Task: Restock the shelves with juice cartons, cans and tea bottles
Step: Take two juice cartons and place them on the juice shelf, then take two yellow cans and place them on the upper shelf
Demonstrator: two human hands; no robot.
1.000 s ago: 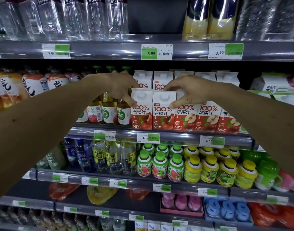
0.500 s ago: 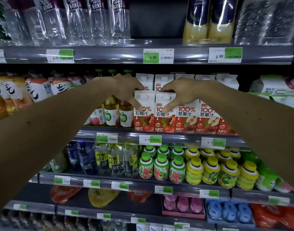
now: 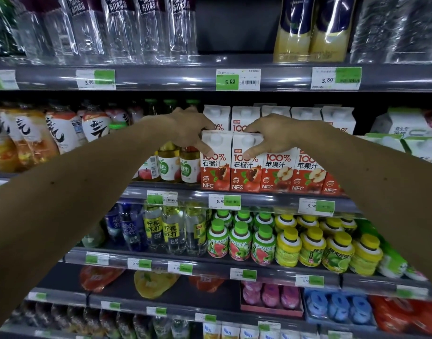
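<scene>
Two pomegranate juice cartons [image 3: 230, 165] are held side by side at the front edge of the middle shelf [image 3: 271, 199]. Left hand [image 3: 185, 130] and right hand [image 3: 271, 135] are each clamped over a carton top, thumbs on the faces, probably to align them with the apple juice cartons [image 3: 293, 170].

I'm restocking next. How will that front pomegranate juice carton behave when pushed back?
The pomegranate juice carton is boxy with a flat base, so it should slide, not roll. It is tall and narrow, and the left hand holds it near the top, so pushing there might tip it. Probably fairly stiff.

green price tags [image 3: 227, 82], grey shelf rails [image 3: 161, 78], dark back panel [image 3: 234, 23]
</scene>
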